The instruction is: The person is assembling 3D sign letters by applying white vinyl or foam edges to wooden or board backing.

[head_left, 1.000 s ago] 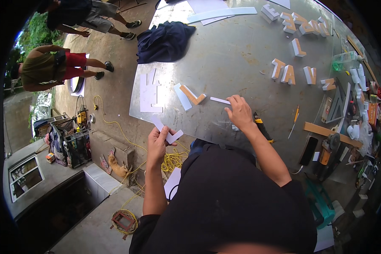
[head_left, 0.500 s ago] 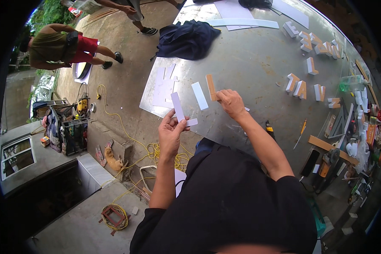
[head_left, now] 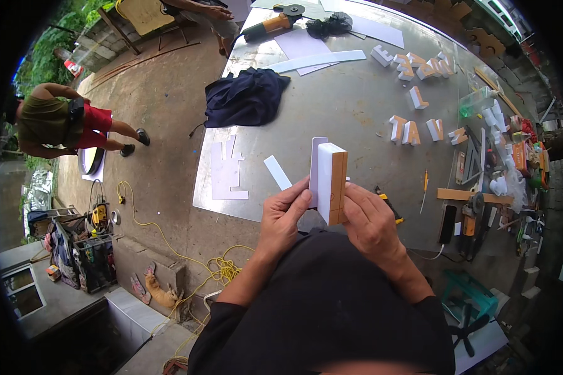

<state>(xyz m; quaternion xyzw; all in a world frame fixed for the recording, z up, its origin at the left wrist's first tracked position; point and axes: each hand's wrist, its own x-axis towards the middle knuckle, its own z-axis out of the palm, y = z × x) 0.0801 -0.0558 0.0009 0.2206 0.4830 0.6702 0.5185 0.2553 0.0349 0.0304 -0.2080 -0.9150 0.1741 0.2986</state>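
Observation:
Close in front of me, my left hand [head_left: 281, 215] pinches a flat pale lilac L-shaped sheet piece [head_left: 316, 164], held upright. My right hand [head_left: 372, 219] grips a thick block letter [head_left: 339, 178] with a brown face and white sides, by its lower end. The block stands right beside the flat piece; whether they touch I cannot tell. Beyond my left hand, a white strip [head_left: 276, 172] lies on the metal table [head_left: 344, 94]. Left of it rests a pale sheet with letter-shaped cut-outs [head_left: 225, 172].
Block letters [head_left: 410, 132] stand at the table's right. A dark cloth [head_left: 247, 97] and an angle grinder [head_left: 274, 24] lie farther off. Another grinder [head_left: 472, 212] and a phone [head_left: 446, 229] are at right. A person [head_left: 56, 122] stands at left, near a yellow cord [head_left: 162, 234] and a cat [head_left: 159, 287].
Right hand has lifted the block letter off the table and brought it beside the flat piece. Left hand has moved right with that piece. The view has shifted.

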